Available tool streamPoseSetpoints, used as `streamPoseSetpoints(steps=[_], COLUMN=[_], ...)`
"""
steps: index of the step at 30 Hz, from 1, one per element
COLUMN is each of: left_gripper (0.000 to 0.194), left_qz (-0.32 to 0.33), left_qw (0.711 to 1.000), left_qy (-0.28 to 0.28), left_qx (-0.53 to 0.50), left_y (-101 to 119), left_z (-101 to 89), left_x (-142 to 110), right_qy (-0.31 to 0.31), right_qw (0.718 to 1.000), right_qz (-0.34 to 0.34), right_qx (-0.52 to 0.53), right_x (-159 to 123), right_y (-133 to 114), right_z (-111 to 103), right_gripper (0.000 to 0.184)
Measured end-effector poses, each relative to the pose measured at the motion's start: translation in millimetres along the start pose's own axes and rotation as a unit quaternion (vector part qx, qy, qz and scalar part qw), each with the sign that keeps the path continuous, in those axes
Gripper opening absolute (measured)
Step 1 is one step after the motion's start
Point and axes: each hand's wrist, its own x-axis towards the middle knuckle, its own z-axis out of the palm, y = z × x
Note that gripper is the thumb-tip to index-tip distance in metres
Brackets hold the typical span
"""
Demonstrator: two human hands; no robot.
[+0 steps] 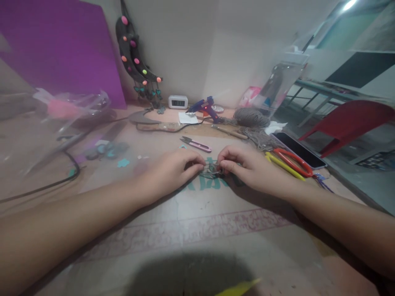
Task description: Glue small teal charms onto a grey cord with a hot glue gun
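Between my two hands, low over the table, lies a small tangle of grey yarn point(212, 169). My left hand point(182, 168) pinches its left end between thumb and forefinger. On the other side, my right hand point(239, 166) has its fingers closed on the right end. Just beyond the hands rests a pair of pink-handled thread snips point(196, 144). Red-handled scissors point(293, 161) and a yellow-handled tool point(285, 166) lie beside my right wrist.
A blue glue gun point(205, 107), a white digital clock point(178, 102) and a grey yarn ball point(251, 118) stand along the back. The phone point(298, 149) lies at the right edge. Teal felt pieces point(123, 163) are scattered left. A decorated dark crescent point(132, 53) hangs on the wall.
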Motion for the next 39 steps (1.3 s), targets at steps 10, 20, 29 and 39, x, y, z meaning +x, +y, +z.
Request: streamPoseSetpoints(steps=[10, 20, 29, 39], left_gripper=[0.021, 0.038, 0.038, 0.030], left_qz=[0.021, 0.036, 0.026, -0.002], left_qw=[1.000, 0.999, 0.997, 0.992], left_qy=[0.000, -0.021, -0.048, -0.073], left_qx=[0.002, -0.008, -0.052, -0.108], left_y=[-2, 2, 5, 4], left_z=[0.1, -4.7, -5.0, -3.8], left_x=[1, 3, 4, 6], right_qy=[0.010, 0.025, 0.038, 0.041], right_qw=[0.990, 0.991, 0.996, 0.999], right_qz=[0.021, 0.013, -0.018, -0.014], right_qx=[0.141, 0.134, 0.073, 0.022], right_x=[4, 2, -1, -3], right_y=[10, 8, 0, -5], right_z=[14, 15, 16, 16], right_gripper=[0.011, 0.010, 0.009, 0.010])
